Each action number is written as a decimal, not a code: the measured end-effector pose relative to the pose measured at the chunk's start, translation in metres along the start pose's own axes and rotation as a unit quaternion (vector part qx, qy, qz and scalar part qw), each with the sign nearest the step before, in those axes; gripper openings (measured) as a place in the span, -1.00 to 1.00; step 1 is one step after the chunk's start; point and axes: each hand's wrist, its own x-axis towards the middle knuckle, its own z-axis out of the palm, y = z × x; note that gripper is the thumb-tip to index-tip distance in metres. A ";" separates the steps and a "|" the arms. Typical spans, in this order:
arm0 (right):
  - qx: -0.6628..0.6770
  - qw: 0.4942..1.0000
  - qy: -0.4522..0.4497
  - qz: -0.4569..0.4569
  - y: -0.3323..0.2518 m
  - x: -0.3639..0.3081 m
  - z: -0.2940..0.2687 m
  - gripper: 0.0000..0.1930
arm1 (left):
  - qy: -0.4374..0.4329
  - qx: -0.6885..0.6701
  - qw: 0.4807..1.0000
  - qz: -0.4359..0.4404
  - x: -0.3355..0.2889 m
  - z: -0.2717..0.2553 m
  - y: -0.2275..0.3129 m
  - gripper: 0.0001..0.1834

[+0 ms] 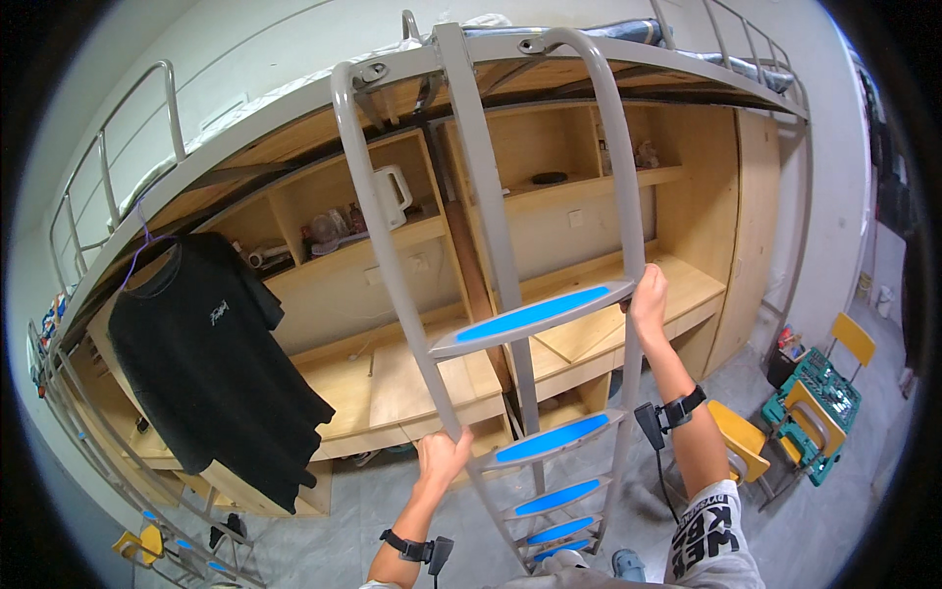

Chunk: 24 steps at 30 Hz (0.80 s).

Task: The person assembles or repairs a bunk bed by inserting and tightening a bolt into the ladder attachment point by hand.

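Grey ladder (pixel 533 315), left fingers (pixel 453 451) gripping one rail (pixel 392 255), right fingers (pixel 651 285) — higher — the other rail (pixel 628 196)

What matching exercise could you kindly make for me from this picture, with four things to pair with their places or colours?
Things:
1. Black T-shirt
2. Left grip
3. Right grip
4. Ladder step pads

Places or colours:
A. At the right rail, by the end of the top step
B. Blue
C. On a purple hanger
D. On the left rail, lower than the top step

Pairs: 1-C, 2-D, 3-A, 4-B
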 end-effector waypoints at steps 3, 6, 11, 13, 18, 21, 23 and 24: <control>-0.008 1.000 -0.006 0.000 0.007 0.003 0.000 -0.64 | -0.015 0.012 0.999 -0.030 0.002 -0.001 0.002 -0.54; -0.007 1.000 -0.005 -0.002 0.011 0.005 0.002 -0.63 | 0.014 0.010 1.000 0.000 0.003 0.000 0.000 -0.53; -0.005 1.000 0.002 -0.028 0.017 0.009 0.001 -0.64 | 0.011 -0.007 1.000 0.015 0.001 0.002 -0.002 -0.54; -0.003 1.000 0.004 -0.025 0.015 0.007 0.003 -0.64 | 0.010 -0.003 1.000 0.014 0.001 0.001 -0.003 -0.54; 0.005 1.000 0.003 0.005 0.000 -0.002 0.005 -0.64 | 0.024 -0.012 0.999 0.021 0.000 0.000 -0.004 -0.53; 0.006 1.000 0.000 0.005 0.001 -0.002 0.006 -0.64 | 0.028 -0.008 0.999 0.016 0.002 0.000 -0.004 -0.52; 0.004 1.000 0.003 0.000 0.013 0.005 0.001 -0.64 | 0.038 -0.014 0.999 0.026 0.002 0.003 -0.002 -0.52; -0.021 0.999 0.016 -0.034 0.025 0.012 -0.004 -0.64 | 0.036 -0.017 0.999 0.029 0.003 0.005 0.000 -0.52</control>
